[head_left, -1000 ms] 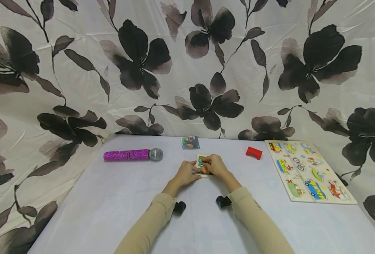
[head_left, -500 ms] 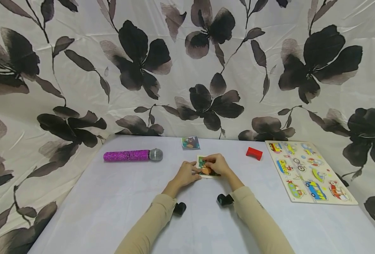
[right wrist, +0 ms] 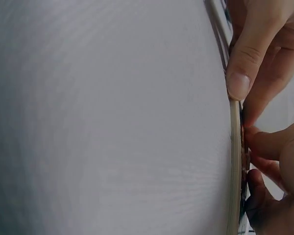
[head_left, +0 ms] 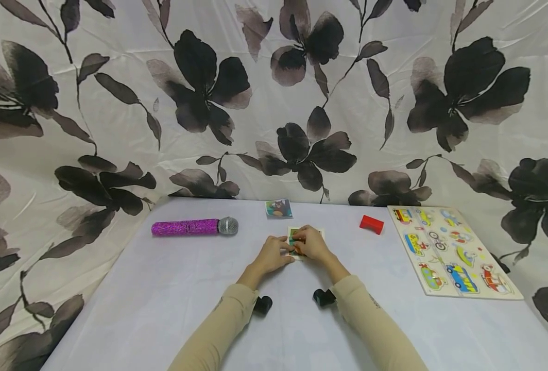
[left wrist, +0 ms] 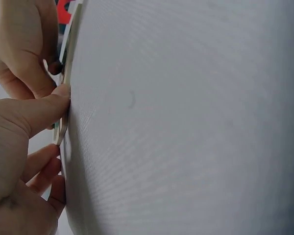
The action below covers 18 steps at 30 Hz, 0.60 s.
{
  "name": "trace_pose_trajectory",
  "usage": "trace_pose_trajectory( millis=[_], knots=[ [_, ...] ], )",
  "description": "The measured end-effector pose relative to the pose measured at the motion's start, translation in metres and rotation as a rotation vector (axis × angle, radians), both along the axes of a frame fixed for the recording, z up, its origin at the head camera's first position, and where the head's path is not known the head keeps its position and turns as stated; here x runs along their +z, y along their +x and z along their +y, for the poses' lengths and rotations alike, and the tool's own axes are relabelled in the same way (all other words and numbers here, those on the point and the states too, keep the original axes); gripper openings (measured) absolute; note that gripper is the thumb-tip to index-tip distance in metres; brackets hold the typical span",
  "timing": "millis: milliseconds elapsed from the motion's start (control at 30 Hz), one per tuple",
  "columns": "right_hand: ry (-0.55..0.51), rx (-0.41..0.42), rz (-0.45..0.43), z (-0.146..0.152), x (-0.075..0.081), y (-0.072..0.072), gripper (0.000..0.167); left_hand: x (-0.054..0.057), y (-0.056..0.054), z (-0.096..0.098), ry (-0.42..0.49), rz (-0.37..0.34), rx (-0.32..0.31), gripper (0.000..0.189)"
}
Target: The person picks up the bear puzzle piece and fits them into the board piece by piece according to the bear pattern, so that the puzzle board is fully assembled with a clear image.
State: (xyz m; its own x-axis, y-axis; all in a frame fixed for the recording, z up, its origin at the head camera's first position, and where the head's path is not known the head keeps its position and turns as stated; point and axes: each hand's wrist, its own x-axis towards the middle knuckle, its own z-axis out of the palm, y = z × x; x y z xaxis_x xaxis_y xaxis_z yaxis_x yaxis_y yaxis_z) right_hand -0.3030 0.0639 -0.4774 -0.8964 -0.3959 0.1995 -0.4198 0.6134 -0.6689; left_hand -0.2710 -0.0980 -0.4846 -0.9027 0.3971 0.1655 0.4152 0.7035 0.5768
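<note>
A small wooden board with a green-and-orange picture [head_left: 292, 235] lies mid-table, partly covered by both hands. My left hand [head_left: 270, 254] grips its left side; in the left wrist view the left thumb [left wrist: 51, 105] presses on the near edge. From the right, my right hand [head_left: 313, 244] reaches over the board with bent fingers, tips on its face. The right wrist view has these right-hand fingers [right wrist: 267, 142] low on the right, against the board's top beside its pale edge [right wrist: 234, 161]. Whether they pinch a loose piece is hidden.
A purple glitter microphone [head_left: 195, 226] lies to the left. Behind the board is a small picture card [head_left: 278, 208]. A red block [head_left: 371, 223] sits right of the hands, and a vehicle puzzle board [head_left: 455, 252] lies farther right. A floral cloth [head_left: 255, 113] hangs behind the table.
The right hand shifted slightly right, then back left over the board, covering more of the orange part of the picture. The left hand and the board stay in place.
</note>
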Motion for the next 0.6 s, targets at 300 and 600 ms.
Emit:
trace_pose_trajectory(
  millis=[300,600],
  knots=[
    [0.095,0.018,0.099,-0.0022,-0.0027,-0.002,0.014,0.0003,0.0002,-0.0003,-0.025,0.055,-0.01,0.047],
    [0.143,-0.012,0.108,-0.0035,-0.0027,-0.0009,0.016,0.0018,0.0017,0.0008,-0.105,0.01,-0.018,0.052]
  ],
)
